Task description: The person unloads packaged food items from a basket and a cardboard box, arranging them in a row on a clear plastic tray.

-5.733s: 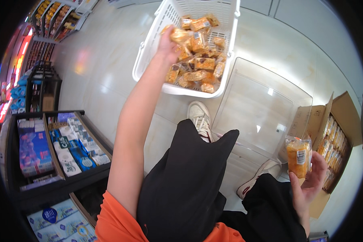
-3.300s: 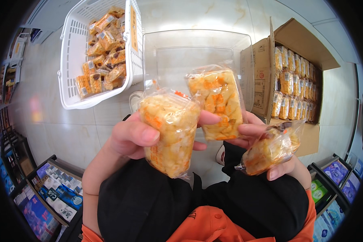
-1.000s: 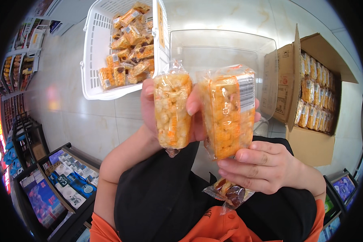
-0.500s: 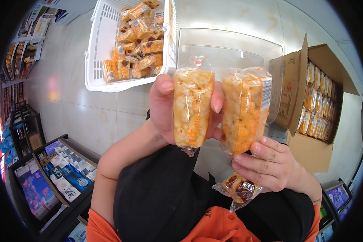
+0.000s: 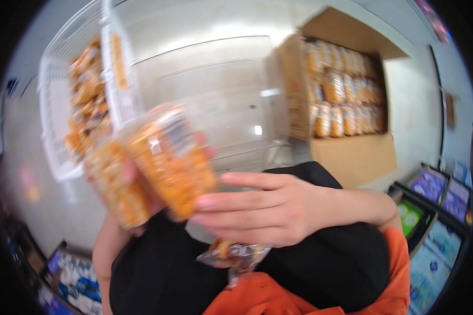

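Note:
Two clear-wrapped sachima bars, golden and blocky, are held up side by side over my lap. My left hand (image 5: 130, 172), mostly hidden behind them, is closed around the narrower sachima bar (image 5: 120, 191). One of its fingertips shows past the far edge of the wider sachima bar (image 5: 173, 163), which carries a white label patch. My right hand (image 5: 263, 207) has its fingers on the near right edge of that wider bar; its thumb is hidden. Below the right palm shows another wrapped piece (image 5: 234, 254) with dark red bits; whether the hand grips it is unclear. Motion blurs the bars.
At the left a white slotted basket (image 5: 58, 121) holds several loose wrapped bars. An opened cardboard box (image 5: 355, 160) with rows of packed bars stands at the far right. Between them is a clear plastic bin (image 5: 215, 89). Shelves of packaged goods (image 5: 431, 236) line the right side.
The view has turned, so basket and box appear farther left. Both bars have moved left and tilted, and are closer together. The right hand's fingers have straightened along the wider bar.

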A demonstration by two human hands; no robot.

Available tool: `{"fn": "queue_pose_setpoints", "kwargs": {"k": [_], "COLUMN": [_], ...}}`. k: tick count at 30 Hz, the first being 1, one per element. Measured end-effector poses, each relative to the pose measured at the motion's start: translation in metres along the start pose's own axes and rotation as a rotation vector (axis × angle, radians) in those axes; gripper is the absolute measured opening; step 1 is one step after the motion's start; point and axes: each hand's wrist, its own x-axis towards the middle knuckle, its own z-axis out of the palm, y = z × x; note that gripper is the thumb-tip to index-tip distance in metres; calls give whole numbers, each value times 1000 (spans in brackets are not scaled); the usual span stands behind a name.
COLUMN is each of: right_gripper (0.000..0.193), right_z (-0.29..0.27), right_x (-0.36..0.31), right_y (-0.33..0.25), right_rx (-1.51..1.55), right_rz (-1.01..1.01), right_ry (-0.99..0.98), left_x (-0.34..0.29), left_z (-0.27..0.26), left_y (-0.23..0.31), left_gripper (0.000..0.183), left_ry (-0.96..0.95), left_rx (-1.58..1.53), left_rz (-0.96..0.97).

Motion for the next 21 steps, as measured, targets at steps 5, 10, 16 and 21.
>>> {"fn": "queue_pose_setpoints", "kwargs": {"k": [5, 10, 16, 21], "right_gripper": [23, 59, 74, 78], "right_z": [7, -1, -15, -26], "right_x": [-9, -33, -35, -32], "right_y": [3, 0, 4, -1], "right_rx": [42, 464, 911, 1112], "right_rz": [63, 550, 844, 896], "right_ry": [217, 220, 564, 675], "left_x": [4, 16, -29, -37], "left_z": [8, -18, -73, -96], "left_y": [12, 53, 135, 136], "left_gripper": [71, 58, 50, 51], "left_ry": [84, -22, 461, 678], "left_rx": [-27, -26, -145, -225], "left_rz": [50, 235, 688, 661]}}
